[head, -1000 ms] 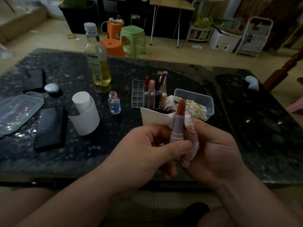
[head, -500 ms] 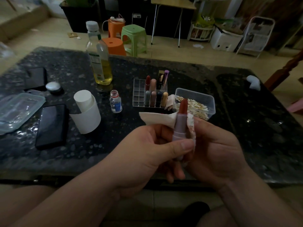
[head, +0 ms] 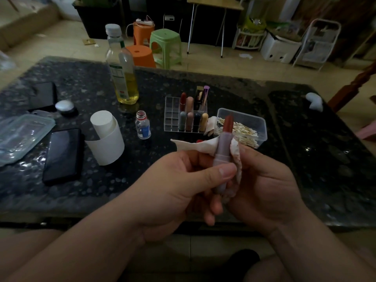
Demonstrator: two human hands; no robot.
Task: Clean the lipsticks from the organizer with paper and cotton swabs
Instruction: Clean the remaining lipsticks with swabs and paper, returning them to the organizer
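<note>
Left hand [head: 183,180] pinches the uncapped lipstick [head: 223,147] upright, thumb across its tube. Right hand [head: 264,186] presses paper [head: 237,165] against the tube's right side. Beyond the grip, the organizer [head: 173,112] holds the remaining lipsticks [head: 188,119], so most of the cleaning probably remains. The cotton swabs [head: 244,129] beside it are untouched.

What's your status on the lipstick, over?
Left hand grips lipstick, bullet up. Right hand holds paper against the tube. Nothing in the way; organizer sits behind.
</note>
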